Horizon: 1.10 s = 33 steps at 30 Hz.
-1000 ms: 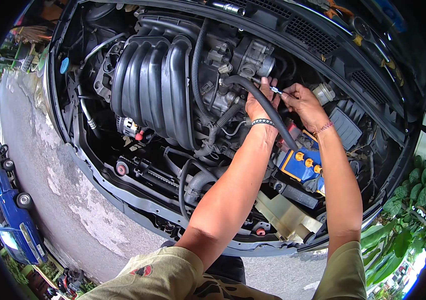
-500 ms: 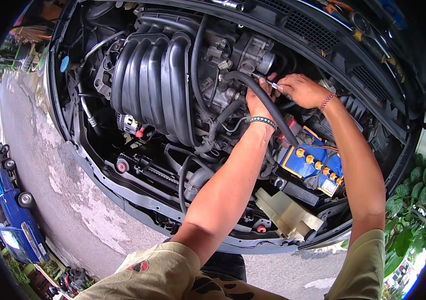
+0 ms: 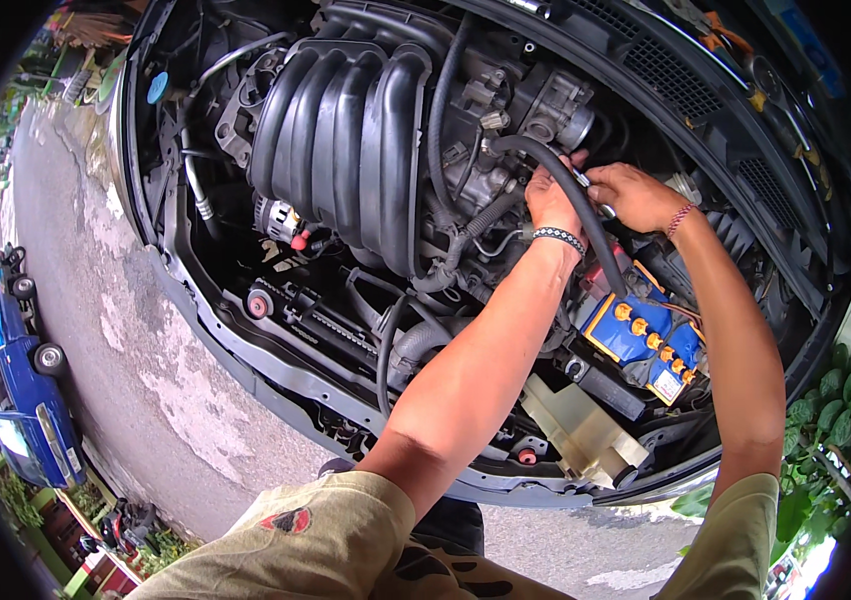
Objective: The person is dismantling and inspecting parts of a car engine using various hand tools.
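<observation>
My left hand (image 3: 551, 202) reaches into the engine bay beside the throttle body (image 3: 558, 115), passing behind a thick black hose (image 3: 586, 215). Its fingers look curled and are partly covered by the hose; what they grip is hidden. On the other side of the hose, my right hand (image 3: 638, 196) pinches a slim silver metal tool (image 3: 583, 179). The tool's far end lies near my left fingertips, and its exact kind cannot be made out. Just below both hands sits a blue battery (image 3: 616, 335) with orange caps.
A ribbed black intake manifold (image 3: 341, 150) fills the middle of the bay. Toward the front are a translucent reservoir (image 3: 581, 430) and the metal front crossmember (image 3: 246, 365). The vented cowl (image 3: 681, 85) borders the far side. A blue vehicle (image 3: 26, 410) stands on the road at left.
The view has shifted, so the engine bay appears farther right. My right hand has turned slightly and the silver tool now points at a different angle. Both hands remain by the hose.
</observation>
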Each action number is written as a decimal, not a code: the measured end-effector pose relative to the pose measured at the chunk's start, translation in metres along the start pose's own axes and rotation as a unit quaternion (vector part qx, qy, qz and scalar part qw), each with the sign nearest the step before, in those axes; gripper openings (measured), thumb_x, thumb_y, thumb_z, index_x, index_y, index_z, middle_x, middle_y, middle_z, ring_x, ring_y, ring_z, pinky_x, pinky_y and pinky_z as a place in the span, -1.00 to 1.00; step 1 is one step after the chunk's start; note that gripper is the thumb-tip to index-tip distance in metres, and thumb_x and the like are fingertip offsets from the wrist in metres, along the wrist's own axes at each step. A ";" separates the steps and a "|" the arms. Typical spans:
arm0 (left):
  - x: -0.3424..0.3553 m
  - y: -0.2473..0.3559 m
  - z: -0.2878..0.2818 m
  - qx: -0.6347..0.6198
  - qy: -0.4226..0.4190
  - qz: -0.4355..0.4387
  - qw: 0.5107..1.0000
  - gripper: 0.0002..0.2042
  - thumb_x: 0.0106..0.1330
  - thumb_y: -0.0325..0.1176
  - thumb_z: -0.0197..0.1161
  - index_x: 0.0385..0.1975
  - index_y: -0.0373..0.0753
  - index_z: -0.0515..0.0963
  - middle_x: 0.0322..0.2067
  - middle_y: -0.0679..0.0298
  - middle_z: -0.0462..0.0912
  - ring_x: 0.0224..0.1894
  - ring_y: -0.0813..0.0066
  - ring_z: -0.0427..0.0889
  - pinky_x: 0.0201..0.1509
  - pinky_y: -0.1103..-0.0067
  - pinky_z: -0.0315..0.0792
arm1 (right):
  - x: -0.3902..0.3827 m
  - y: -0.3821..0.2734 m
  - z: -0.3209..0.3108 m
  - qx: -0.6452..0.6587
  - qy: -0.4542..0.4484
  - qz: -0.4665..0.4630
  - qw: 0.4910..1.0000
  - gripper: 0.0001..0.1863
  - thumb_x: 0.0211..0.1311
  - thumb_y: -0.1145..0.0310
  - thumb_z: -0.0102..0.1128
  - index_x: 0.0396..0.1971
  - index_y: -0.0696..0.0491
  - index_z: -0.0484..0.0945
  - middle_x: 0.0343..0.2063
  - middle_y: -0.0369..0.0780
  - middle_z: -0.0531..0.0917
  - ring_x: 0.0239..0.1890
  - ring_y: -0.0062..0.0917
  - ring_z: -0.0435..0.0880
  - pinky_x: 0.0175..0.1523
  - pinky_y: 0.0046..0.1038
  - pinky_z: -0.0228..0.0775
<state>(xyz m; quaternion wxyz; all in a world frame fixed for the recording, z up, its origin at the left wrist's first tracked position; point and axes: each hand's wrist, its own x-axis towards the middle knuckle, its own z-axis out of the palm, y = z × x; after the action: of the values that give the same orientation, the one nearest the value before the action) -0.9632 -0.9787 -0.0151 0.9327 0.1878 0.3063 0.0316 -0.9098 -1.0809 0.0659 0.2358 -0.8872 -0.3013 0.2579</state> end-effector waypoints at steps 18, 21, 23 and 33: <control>0.011 0.015 0.016 -0.191 0.138 -0.101 0.967 -0.72 0.40 -0.12 0.18 -0.55 -0.01 0.39 -0.62 0.46 0.29 -0.57 0.47 0.27 -0.32 0.44 0.26 | 0.016 -0.019 0.001 -0.121 0.058 0.069 0.989 -0.74 0.25 0.30 0.22 -0.29 0.23 0.55 -0.46 -0.01 0.68 -0.32 -0.17 0.71 -0.20 -0.25 0.51; 0.001 0.019 0.022 -0.212 0.118 -0.137 0.960 -0.72 0.42 -0.15 0.12 -0.58 -0.01 0.38 -0.65 0.45 0.27 -0.58 0.47 0.28 -0.33 0.43 0.26 | 0.016 -0.016 0.010 -0.127 0.127 0.112 0.977 -0.73 0.20 0.26 0.27 -0.38 0.21 0.58 -0.42 0.02 0.68 -0.27 -0.06 0.68 -0.13 -0.21 0.49; -0.003 0.024 0.027 -0.235 0.114 -0.138 0.955 -0.72 0.41 -0.17 0.11 -0.59 -0.01 0.38 -0.67 0.45 0.26 -0.58 0.48 0.28 -0.35 0.43 0.26 | 0.014 -0.012 0.014 -0.104 0.125 0.091 0.982 -0.73 0.21 0.26 0.26 -0.41 0.21 0.58 -0.42 0.01 0.68 -0.26 -0.08 0.68 -0.11 -0.21 0.48; -0.005 0.036 0.029 -0.237 0.123 -0.141 0.953 -0.75 0.40 -0.22 0.07 -0.58 -0.03 0.42 -0.65 0.45 0.31 -0.55 0.53 0.32 -0.41 0.47 0.30 | 0.019 -0.023 0.018 -0.118 0.117 0.101 0.981 -0.84 0.12 0.46 0.31 -0.36 0.23 0.56 -0.38 0.05 0.68 -0.24 -0.01 0.67 -0.13 -0.15 0.50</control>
<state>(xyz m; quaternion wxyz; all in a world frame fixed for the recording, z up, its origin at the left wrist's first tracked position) -0.9483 -0.9557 0.0228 0.9006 -0.0888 0.4255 -0.0060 -0.9168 -1.0475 0.0590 0.1353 -0.9587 -0.2088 0.1378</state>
